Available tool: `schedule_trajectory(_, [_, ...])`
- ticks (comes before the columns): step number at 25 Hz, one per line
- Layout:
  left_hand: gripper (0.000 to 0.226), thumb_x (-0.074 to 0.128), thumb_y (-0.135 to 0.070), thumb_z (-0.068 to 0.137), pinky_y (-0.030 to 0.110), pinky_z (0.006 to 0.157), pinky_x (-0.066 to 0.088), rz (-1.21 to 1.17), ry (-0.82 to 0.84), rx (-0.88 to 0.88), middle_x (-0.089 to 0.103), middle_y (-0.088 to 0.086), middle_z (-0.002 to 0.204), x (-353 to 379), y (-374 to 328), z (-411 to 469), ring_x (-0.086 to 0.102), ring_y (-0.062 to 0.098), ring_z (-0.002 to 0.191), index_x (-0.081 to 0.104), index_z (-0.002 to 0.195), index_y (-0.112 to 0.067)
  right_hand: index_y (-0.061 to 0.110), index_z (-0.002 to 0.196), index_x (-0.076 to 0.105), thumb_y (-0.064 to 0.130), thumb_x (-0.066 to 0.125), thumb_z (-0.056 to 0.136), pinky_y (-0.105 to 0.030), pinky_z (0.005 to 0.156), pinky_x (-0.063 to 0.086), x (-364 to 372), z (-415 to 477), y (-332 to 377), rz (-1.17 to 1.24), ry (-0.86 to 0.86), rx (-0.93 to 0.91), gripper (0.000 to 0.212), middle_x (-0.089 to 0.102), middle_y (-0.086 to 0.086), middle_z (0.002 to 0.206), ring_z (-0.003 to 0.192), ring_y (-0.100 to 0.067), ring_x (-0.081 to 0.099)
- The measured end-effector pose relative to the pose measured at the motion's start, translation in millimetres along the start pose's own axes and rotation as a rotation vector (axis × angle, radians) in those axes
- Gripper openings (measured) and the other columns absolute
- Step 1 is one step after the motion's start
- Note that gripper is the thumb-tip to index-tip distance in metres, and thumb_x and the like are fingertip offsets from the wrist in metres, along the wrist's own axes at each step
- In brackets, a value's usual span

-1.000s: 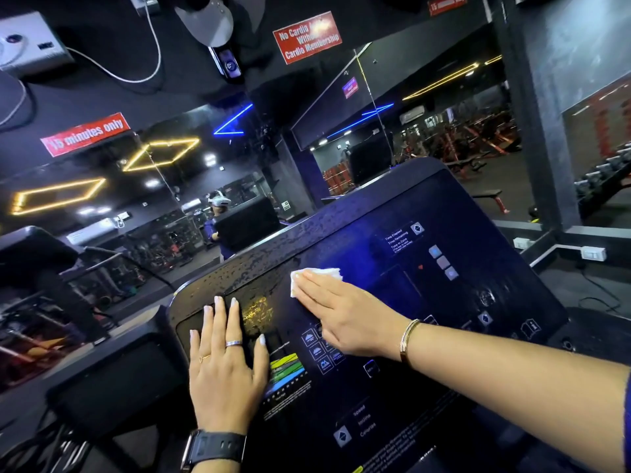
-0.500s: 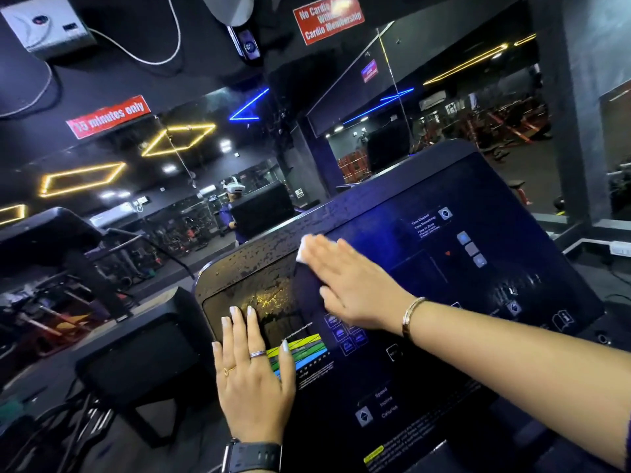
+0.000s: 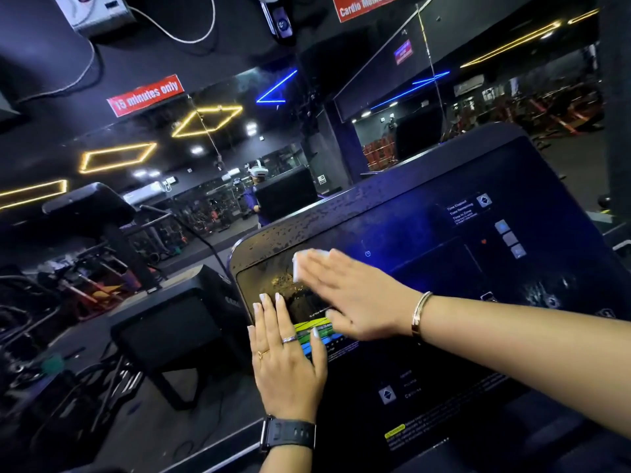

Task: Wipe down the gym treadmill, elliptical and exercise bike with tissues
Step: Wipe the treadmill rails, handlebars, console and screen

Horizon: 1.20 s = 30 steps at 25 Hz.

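A dark, glossy machine console (image 3: 444, 268) fills the right half of the head view, with droplets along its top edge. My right hand (image 3: 355, 295) lies flat on the console's upper left area, fingers straight, pressing a white tissue (image 3: 300, 268) whose edge shows beyond the fingertips. My left hand (image 3: 286, 360) rests flat on the console's lower left, fingers straight, beside a coloured chart sticker (image 3: 317, 331). A watch sits on the left wrist, a bangle on the right.
Another machine's black console (image 3: 177, 332) stands just left of mine. Beyond it is a mirrored wall (image 3: 205, 186) reflecting gym equipment and neon lights. Cables and machine frames (image 3: 68, 295) crowd the floor at the left.
My right hand has slid the tissue leftward across the console towards its upper left corner. The left hand stays flat in the same spot on the console.
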State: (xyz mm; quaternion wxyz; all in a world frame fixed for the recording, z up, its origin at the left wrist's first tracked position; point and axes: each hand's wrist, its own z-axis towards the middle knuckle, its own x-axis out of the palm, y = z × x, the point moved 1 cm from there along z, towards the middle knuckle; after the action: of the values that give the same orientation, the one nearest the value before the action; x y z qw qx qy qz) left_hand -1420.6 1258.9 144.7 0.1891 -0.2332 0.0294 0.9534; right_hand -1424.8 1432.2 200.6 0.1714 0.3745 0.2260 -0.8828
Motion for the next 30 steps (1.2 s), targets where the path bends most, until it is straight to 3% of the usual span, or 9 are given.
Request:
schedule_trajectory(2, [0.070,0.041,-0.038,0.090,0.039,0.120,0.013,-0.014,0.002,-0.011,0.031,0.022,0.154,-0.7,-0.2,-2.1,0.025,0.033,0.144,0.035,0.146,0.004,0.008,0.150,0.030,0.036,0.029,0.086,-0.039,0.117,0.011,-3.6,2.5,-0.9,-0.134,0.016,-0.169,0.070,0.025,-0.010,0.157,0.146,-0.021,0.022])
schedule_trajectory(6, [0.073,0.041,-0.037,0.089,0.038,0.121,0.012,-0.060,0.007,-0.068,0.027,0.023,0.156,-1.7,-2.9,-5.8,0.022,0.034,0.145,0.029,0.148,0.004,0.006,0.152,0.024,0.035,0.029,0.086,-0.043,0.118,0.014,-13.1,19.7,-8.1,-0.020,-0.056,0.141,0.072,0.019,-0.011,0.159,0.147,-0.023,0.017])
schedule_trajectory(8, [0.074,0.042,-0.036,0.089,0.036,0.121,0.013,-0.093,-0.004,-0.095,0.024,0.025,0.156,-2.4,-3.3,-9.4,0.020,0.035,0.146,0.027,0.148,0.007,0.006,0.152,0.023,0.037,0.030,0.086,-0.042,0.119,0.013,0.3,10.9,15.5,-0.011,0.002,0.001,0.074,0.016,-0.011,0.160,0.148,-0.024,0.014])
schedule_trajectory(11, [0.076,0.043,-0.036,0.090,0.032,0.122,0.010,-0.136,-0.009,-0.148,0.020,0.027,0.157,-2.2,-3.7,-15.0,0.017,0.036,0.147,0.024,0.148,0.008,0.010,0.149,0.034,0.036,0.030,0.087,-0.042,0.116,0.014,0.2,11.1,13.7,-0.144,-0.016,-0.205,0.068,0.028,-0.008,0.157,0.144,-0.020,0.027])
schedule_trajectory(15, [0.079,0.043,-0.038,0.088,0.025,0.122,0.005,-0.189,0.006,-0.236,0.019,0.026,0.157,-3.1,-5.5,-19.3,0.017,0.035,0.147,0.021,0.149,0.007,0.010,0.153,0.023,0.036,0.031,0.086,-0.043,0.117,0.011,-5.2,27.4,10.4,-0.047,-0.013,0.029,0.072,0.016,-0.007,0.160,0.148,-0.021,0.015])
schedule_trajectory(19, [0.086,0.046,-0.043,0.087,0.029,0.120,0.013,-0.233,-0.025,-0.281,0.025,0.029,0.154,-2.4,-1.6,-21.3,0.021,0.037,0.144,0.012,0.149,0.006,0.011,0.149,0.033,0.035,0.031,0.087,-0.042,0.117,0.011,-5.1,36.1,15.9,-0.201,0.030,-0.296,0.067,0.029,-0.007,0.156,0.144,-0.019,0.026])
schedule_trajectory(22, [0.090,0.048,-0.044,0.084,0.034,0.118,0.020,-0.266,-0.005,-0.336,0.026,0.026,0.155,-2.9,-4.1,-23.2,0.024,0.037,0.144,0.008,0.151,0.001,0.009,0.150,0.032,0.035,0.029,0.086,-0.043,0.117,0.008,-13.2,52.5,12.7,-0.137,-0.008,-0.094,0.068,0.027,-0.009,0.157,0.145,-0.023,0.026])
schedule_trajectory(26, [0.092,0.049,-0.042,0.083,0.021,0.120,0.004,-0.342,0.005,-0.339,0.023,0.026,0.156,-5.4,-4.0,-27.0,0.019,0.034,0.146,0.007,0.151,0.004,0.013,0.151,0.029,0.037,0.024,0.088,-0.043,0.117,0.005,-3.0,57.4,38.4,-0.223,0.065,-0.297,0.067,0.024,-0.005,0.158,0.146,-0.018,0.023])
schedule_trajectory(30, [0.089,0.046,-0.038,0.083,0.028,0.120,0.010,-0.363,0.002,-0.322,0.021,0.025,0.157,-5.4,-3.5,-28.9,0.020,0.035,0.146,0.004,0.152,-0.002,0.011,0.152,0.026,0.038,0.018,0.086,-0.043,0.118,-0.001,-13.4,72.4,33.4,-0.128,-0.002,-0.105,0.072,0.019,-0.007,0.160,0.147,-0.020,0.018])
